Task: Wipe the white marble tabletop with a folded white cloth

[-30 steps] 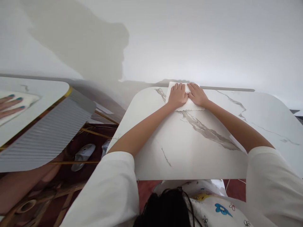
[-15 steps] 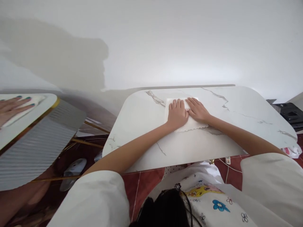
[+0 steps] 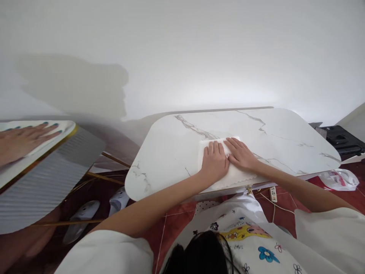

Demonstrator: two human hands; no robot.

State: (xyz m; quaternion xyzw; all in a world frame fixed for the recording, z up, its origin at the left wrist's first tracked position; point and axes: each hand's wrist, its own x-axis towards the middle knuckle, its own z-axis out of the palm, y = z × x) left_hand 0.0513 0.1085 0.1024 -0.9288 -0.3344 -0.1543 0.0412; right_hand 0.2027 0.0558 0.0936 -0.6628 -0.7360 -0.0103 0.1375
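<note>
A thin white cloth [image 3: 232, 179] with a scalloped edge lies on the white marble-patterned tabletop [image 3: 171, 152], close to its front edge. My left hand [image 3: 215, 161] presses flat on the cloth's left half, fingers pointing away from me. Beside it, my right hand [image 3: 241, 154] also lies flat on the cloth, its fingers angled to the left. The two thumbs meet near the cloth's middle. Both palms face down, so the undersides of my hands are hidden.
At left, another person's hand [image 3: 31, 139] rests on a white cloth on a second table with a gold edge [image 3: 71, 131]. Slippers [image 3: 84, 215], a power strip [image 3: 273, 194] with a cord, and a plastic bag [image 3: 340, 179] are on the red floor. A black case [image 3: 342, 139] stands right.
Both my hands and the cloth have slid toward me, from the middle of the tabletop to its front edge. The other person's hand has shifted right on its table.
</note>
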